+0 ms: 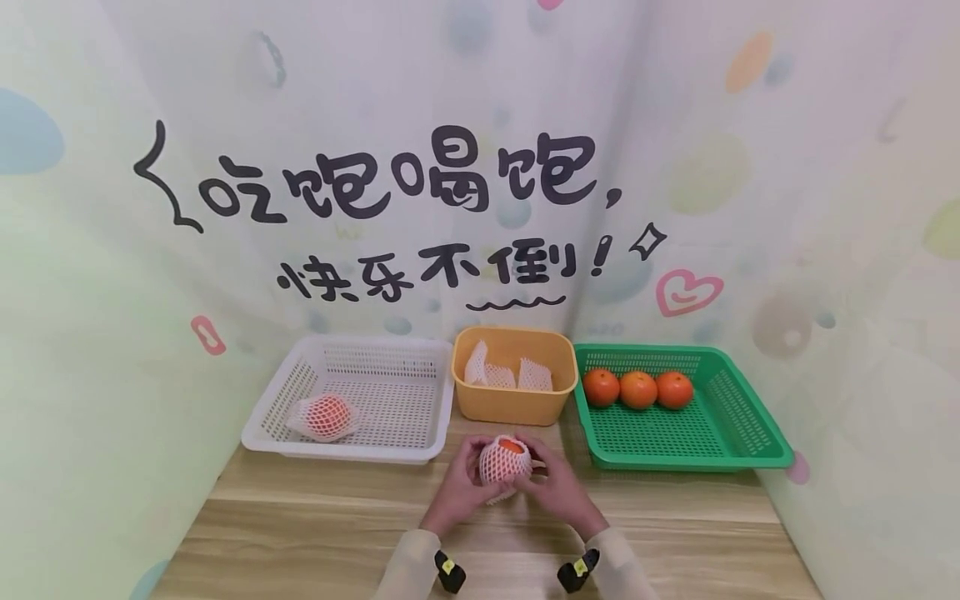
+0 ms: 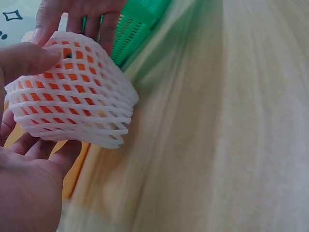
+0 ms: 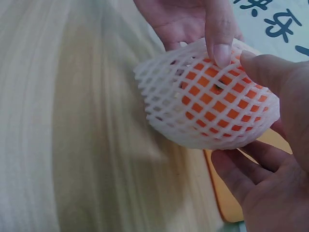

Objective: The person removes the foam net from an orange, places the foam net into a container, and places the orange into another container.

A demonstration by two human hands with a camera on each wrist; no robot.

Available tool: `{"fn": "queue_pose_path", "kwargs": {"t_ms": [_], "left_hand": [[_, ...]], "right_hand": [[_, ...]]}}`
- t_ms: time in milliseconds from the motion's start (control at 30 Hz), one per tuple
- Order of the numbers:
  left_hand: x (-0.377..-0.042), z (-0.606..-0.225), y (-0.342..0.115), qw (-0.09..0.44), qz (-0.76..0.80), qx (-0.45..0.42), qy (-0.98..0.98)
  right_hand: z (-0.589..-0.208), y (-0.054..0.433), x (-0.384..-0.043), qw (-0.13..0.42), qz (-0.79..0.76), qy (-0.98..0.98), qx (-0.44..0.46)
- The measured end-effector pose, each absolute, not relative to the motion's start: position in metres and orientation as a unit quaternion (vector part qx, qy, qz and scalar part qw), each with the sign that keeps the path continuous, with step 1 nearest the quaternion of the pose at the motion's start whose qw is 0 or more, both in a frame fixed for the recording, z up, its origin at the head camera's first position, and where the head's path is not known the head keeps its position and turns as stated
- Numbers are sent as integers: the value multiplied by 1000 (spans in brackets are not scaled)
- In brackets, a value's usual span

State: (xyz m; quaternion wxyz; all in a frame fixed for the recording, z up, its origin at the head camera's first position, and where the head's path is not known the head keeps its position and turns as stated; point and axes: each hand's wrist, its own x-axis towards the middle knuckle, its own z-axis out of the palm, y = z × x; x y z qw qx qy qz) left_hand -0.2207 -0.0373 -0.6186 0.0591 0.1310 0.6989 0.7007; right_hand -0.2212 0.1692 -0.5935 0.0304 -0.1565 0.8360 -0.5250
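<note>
The reference point is the yellow bin (image 1: 514,408), standing on the wooden bench (image 1: 315,525). On the near side of the bin, an orange fruit (image 1: 512,446) sits inside a white foam net (image 1: 495,468), supported between two hands. The left hand (image 1: 459,492) grips it from the left, thumb on the mesh and fingers underneath. The right hand (image 1: 558,492) grips it from the opposite side in the same way. The wrist views show both thumbs near the dark stem end; a slack length of mesh extends beyond the fruit, on the side away from the bin.

Inside the bin, spare foam nets (image 1: 536,377) are visible; their exact number cannot be told. Just left of the bin is a white basket (image 1: 341,451), holding one netted fruit (image 1: 327,417). Just right of the bin is a green basket (image 1: 690,462), containing three bare fruits (image 1: 638,390) in a row, on its side towards the bin. Behind the bin hangs a pale backdrop (image 1: 420,75) bearing black lettering (image 1: 450,175) and, to the bin's right, a pink heart (image 1: 688,312).
</note>
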Motion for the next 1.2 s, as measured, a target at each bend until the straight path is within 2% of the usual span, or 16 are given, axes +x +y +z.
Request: {"fn": "queue_pose_path", "kwargs": {"t_ms": [433,733,1000,1200], "left_hand": [[-218,-633,-39,56,690,127,711],[-216,-631,-43,44,682,124,719],[-218,-621,-46,3,627,94,774],[-219,-614,-43,-22,635,80,768]], "right_hand": [[-603,164,-216,20,-489,859,-149],[-602,163,-214,-9,-509,852,-126],[-596,162,-214,-46,-535,839,-90],[-593,158,-214,-100,-513,847,-91]]}}
